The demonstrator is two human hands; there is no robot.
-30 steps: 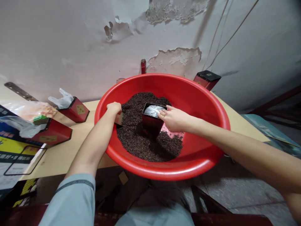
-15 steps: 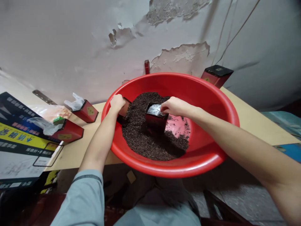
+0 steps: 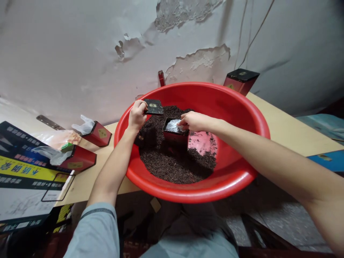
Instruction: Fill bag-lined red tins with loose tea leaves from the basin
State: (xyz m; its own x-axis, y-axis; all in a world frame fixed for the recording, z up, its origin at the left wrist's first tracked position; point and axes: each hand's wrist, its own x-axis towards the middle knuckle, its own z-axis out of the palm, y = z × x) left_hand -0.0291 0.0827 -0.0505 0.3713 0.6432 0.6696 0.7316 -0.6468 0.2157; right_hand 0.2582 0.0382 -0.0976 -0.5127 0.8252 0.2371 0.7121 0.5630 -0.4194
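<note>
A square black lid (image 3: pixel 153 106) is pinched in my left hand (image 3: pixel 138 115), held over the left side of a red plastic basin (image 3: pixel 199 195). Dark, loose tea-like leaves (image 3: pixel 172 168) cover much of the basin's floor. Among them stands an uncovered tin (image 3: pixel 175 139), with a whitish plastic bag (image 3: pixel 173 125) gathered inside its mouth. My right hand (image 3: pixel 192 121) has its fingers closed on the bunched top of that bag, at the tin's right edge.
Two red tins (image 3: pixel 100 134) with plastic bags sticking out lie on the table (image 3: pixel 279 125) at left, beside a printed box (image 3: pixel 24 172). A black-lidded red tin (image 3: pixel 241 81) stands behind the basin's right side, near the peeling wall (image 3: pixel 199 64).
My left hand has come up from the basin's left side, and the black lid now shows in its grip. My right hand stays at the bag. The view has shifted slightly.
</note>
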